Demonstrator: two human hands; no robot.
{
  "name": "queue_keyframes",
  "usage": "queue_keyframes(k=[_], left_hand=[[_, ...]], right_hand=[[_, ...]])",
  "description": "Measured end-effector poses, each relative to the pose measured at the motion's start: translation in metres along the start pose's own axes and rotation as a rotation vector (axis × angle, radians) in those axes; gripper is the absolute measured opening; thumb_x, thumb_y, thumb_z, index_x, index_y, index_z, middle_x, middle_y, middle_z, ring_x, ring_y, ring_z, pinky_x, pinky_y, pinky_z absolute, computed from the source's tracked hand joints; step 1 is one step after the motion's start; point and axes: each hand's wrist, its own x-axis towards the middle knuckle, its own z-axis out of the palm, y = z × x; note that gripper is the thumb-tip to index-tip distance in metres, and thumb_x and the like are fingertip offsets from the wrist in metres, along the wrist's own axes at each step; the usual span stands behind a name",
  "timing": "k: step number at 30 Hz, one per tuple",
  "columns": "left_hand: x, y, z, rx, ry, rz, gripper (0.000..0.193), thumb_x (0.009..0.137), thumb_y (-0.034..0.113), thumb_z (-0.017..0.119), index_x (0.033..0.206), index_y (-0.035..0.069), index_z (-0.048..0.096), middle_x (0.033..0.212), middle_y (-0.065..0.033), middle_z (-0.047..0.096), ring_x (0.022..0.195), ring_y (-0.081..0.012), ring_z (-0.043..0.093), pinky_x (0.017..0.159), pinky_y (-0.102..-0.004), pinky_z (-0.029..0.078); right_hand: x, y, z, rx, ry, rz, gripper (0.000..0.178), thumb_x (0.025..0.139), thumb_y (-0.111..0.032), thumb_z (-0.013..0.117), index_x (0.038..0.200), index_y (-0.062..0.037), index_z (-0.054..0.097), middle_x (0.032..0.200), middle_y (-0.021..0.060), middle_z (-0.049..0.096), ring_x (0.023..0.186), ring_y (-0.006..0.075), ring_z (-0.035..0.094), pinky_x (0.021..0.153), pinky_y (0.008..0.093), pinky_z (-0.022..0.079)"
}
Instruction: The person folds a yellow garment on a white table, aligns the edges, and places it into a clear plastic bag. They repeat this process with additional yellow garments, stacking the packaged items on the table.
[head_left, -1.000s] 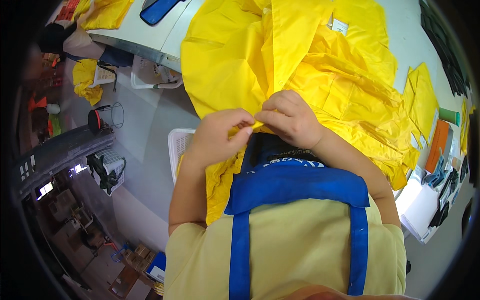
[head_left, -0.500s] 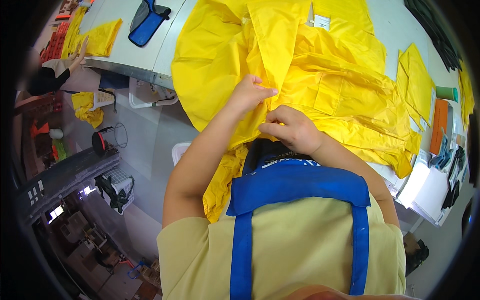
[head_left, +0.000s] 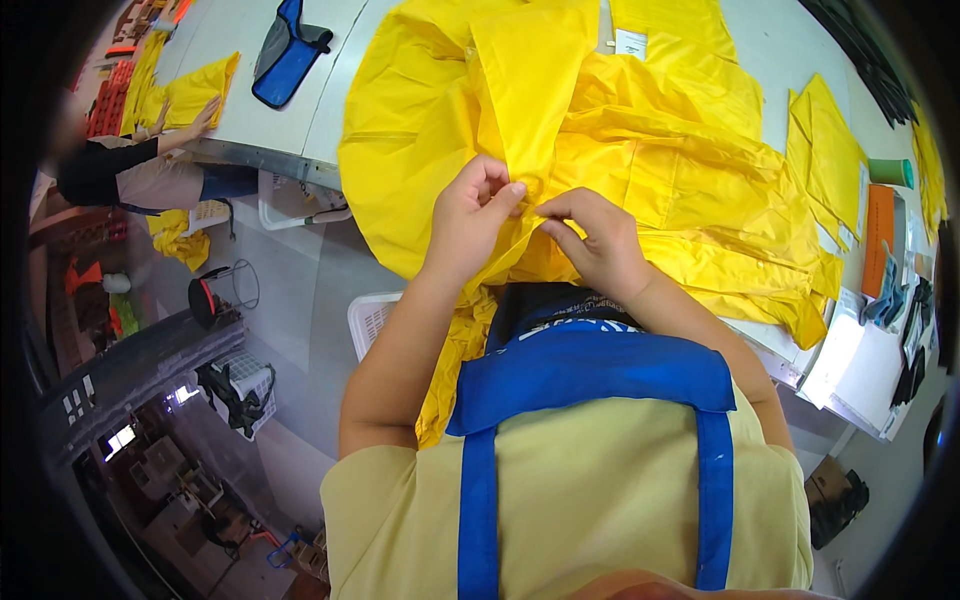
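White counter (head_left: 290,130) carries yellow garment (head_left: 640,170); left hand (head_left: 475,215) and right hand (head_left: 595,245) both pinch its near fold, strip running far.

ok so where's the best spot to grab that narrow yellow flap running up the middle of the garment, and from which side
Probably at the yellow flap's near end, where it narrows to a point. The left hand and right hand already pinch there from either side. Come from the table's near edge: the far end is wide and flat, harder to pinch.
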Motion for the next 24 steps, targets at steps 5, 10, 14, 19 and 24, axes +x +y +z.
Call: queue_keyframes(k=[5, 10, 14, 19, 24], left_hand=[[-0.019, 0.002, -0.005, 0.137, 0.028, 0.144, 0.012, 0.084, 0.008, 0.066, 0.085, 0.004, 0.055, 0.072, -0.0039, 0.060, 0.067, -0.0100, 0.057, 0.064, -0.0235, 0.046], [-0.028, 0.019, -0.004, 0.411, -0.032, 0.322, 0.014, 0.079, 0.007, 0.070, 0.085, 0.003, 0.058, 0.076, -0.0076, 0.062, 0.071, -0.0158, 0.061, 0.069, -0.0255, 0.048], [-0.025, 0.018, -0.006, 0.482, -0.096, 0.331, 0.017, 0.077, 0.006, 0.071, 0.088, 0.003, 0.058, 0.081, -0.0085, 0.062, 0.075, -0.0179, 0.061, 0.070, -0.0267, 0.049], [-0.014, -0.001, -0.017, 0.334, -0.049, 0.245, 0.019, 0.078, 0.001, 0.069, 0.093, 0.002, 0.056, 0.082, -0.0071, 0.062, 0.077, -0.0154, 0.061, 0.073, -0.0264, 0.049], [-0.010, -0.003, -0.032, 0.196, -0.045, 0.213, 0.026, 0.085, -0.008, 0.057, 0.109, -0.002, 0.047, 0.102, -0.0086, 0.058, 0.093, -0.0130, 0.056, 0.086, -0.0260, 0.045]], right_hand=[[0.005, -0.008, 0.000, 0.090, 0.044, 0.182, 0.012, 0.081, -0.011, 0.070, 0.086, -0.0028, 0.063, 0.079, 0.0111, 0.065, 0.070, 0.0238, 0.065, 0.064, 0.0307, 0.052], [0.001, -0.008, 0.001, 0.178, 0.035, 0.246, 0.011, 0.081, -0.010, 0.069, 0.085, -0.0013, 0.062, 0.078, 0.0109, 0.066, 0.069, 0.0191, 0.065, 0.063, 0.0290, 0.051], [-0.001, -0.002, 0.002, 0.281, -0.027, 0.352, 0.010, 0.082, -0.008, 0.068, 0.087, -0.0004, 0.063, 0.077, 0.0102, 0.066, 0.068, 0.0162, 0.064, 0.064, 0.0272, 0.051], [0.002, 0.031, -0.013, 0.220, -0.009, 0.315, 0.020, 0.085, -0.012, 0.066, 0.101, -0.0022, 0.062, 0.078, 0.0113, 0.066, 0.068, 0.0197, 0.064, 0.063, 0.0311, 0.052], [0.010, 0.098, -0.063, -0.562, 0.006, 0.523, 0.033, 0.088, -0.032, 0.061, 0.107, -0.0060, 0.059, 0.077, 0.0156, 0.066, 0.072, 0.0326, 0.066, 0.062, 0.0406, 0.052]])
